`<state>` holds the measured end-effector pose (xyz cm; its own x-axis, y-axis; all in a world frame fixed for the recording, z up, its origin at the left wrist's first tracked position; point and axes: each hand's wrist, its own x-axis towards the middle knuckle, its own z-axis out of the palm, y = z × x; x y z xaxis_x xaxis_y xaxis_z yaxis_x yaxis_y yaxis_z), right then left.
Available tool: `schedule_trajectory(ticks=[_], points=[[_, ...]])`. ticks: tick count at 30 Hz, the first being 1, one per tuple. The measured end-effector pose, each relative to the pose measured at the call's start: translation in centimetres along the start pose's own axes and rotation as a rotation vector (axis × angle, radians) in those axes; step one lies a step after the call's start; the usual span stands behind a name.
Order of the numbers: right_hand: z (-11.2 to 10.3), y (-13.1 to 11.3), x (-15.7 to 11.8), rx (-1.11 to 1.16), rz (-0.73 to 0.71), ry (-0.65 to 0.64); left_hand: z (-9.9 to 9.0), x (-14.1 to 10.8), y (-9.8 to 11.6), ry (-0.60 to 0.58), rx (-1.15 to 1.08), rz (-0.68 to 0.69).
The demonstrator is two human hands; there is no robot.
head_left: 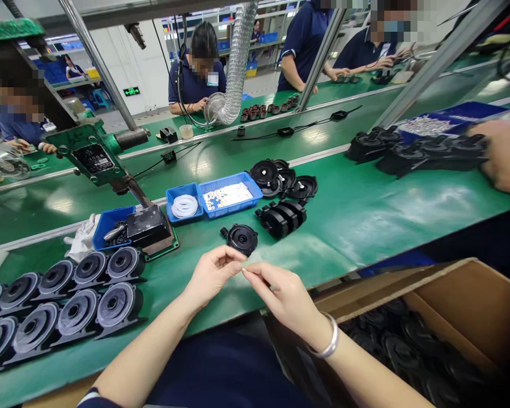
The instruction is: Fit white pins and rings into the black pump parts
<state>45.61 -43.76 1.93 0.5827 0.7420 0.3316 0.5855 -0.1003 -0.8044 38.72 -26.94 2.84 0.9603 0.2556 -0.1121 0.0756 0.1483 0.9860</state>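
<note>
My left hand (212,276) and my right hand (283,292) meet at the fingertips above the front of the green bench. Both are closed in a pinch. Whatever they pinch is too small or too hidden to name. Just beyond the fingers lies a round black plastic housing (242,239) with a hub in its middle, apart from both hands. Behind it, a row of black housings (283,218) stands on edge, and more round ones (266,173) lie in a heap. A blue tray (255,199) holds small white and yellowish parts; a smaller blue bin (170,214) holds white rings.
A green hand press (96,153) stands at left, beside a blue bin of dark parts (106,218). Rows of black housings with pale rims (118,303) fill the front left. A cardboard box (463,306) with black parts is at lower right. A co-worker's hand (504,156) touches stacked housings.
</note>
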Motion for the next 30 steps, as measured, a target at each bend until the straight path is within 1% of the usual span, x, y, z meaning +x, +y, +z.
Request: schedule_trajectory(ticks=[2, 4, 5, 6, 7, 8, 10, 12, 14, 17, 18, 19, 20, 23, 24, 25, 27, 30], points=[[-0.3, 0.2, -0.2, 0.162, 0.126, 0.104, -0.1, 0.9, 0.2, 0.018, 0.157, 0.146], [-0.6, 0.4, -0.2, 0.339, 0.249, 0.199, -0.5, 2.7, 0.1, 0.028, 0.447, 0.289], [-0.8, 0.6, -0.1, 0.425, 0.289, 0.233, -0.7, 3.7, 0.0, 0.007, 0.61, 0.327], [-0.9, 0.8, 0.0, 0.501, 0.316, 0.258, -0.9, 4.9, -0.3, -0.035, 0.747, 0.33], [-1.0, 1.0, 0.1, 0.563, 0.336, 0.273, -1.0, 6.1, -0.6, -0.084, 0.839, 0.298], [-1.0, 1.2, 0.2, 0.615, 0.351, 0.28, -1.1, 7.3, -1.0, -0.123, 0.886, 0.252], [-0.9, 1.7, 0.3, 0.691, 0.382, 0.273, -1.0, 9.3, -1.7, -0.164, 0.894, 0.169], [-0.7, 2.1, 0.3, 0.74, 0.406, 0.263, -0.9, 10.7, -2.2, -0.149, 0.857, 0.141], [-0.6, 2.4, 0.2, 0.769, 0.418, 0.263, -0.7, 11.1, -2.4, -0.082, 0.81, 0.142], [-0.6, 2.6, 0.1, 0.766, 0.413, 0.258, -0.7, 10.0, -2.3, 0.082, 0.71, 0.135], [-0.6, 2.6, 0.1, 0.75, 0.41, 0.248, -0.7, 9.2, -2.1, 0.12, 0.652, 0.125], [-0.6, 2.6, 0.1, 0.728, 0.407, 0.232, -0.6, 8.2, -1.8, 0.136, 0.546, 0.102], [-0.6, 2.5, 0.2, 0.702, 0.407, 0.212, -0.6, 7.1, -1.6, 0.133, 0.393, 0.069], [-0.5, 2.0, 0.4, 0.61, 0.396, 0.144, -0.2, 3.8, -0.9, 0.101, -0.17, -0.028], [-0.4, 1.7, 0.5, 0.574, 0.383, 0.125, -0.1, 2.8, -0.7, 0.112, -0.299, -0.036], [-0.4, 1.5, 0.6, 0.534, 0.363, 0.111, 0.0, 2.0, -0.7, 0.137, -0.359, -0.028], [-0.1, 1.0, 0.9, 0.431, 0.302, 0.095, 0.1, 0.8, -0.9, 0.2, -0.377, -0.001], [0.4, 0.5, 1.1, 0.252, 0.184, 0.101, 0.0, -0.1, -1.5, 0.25, -0.268, 0.051]])
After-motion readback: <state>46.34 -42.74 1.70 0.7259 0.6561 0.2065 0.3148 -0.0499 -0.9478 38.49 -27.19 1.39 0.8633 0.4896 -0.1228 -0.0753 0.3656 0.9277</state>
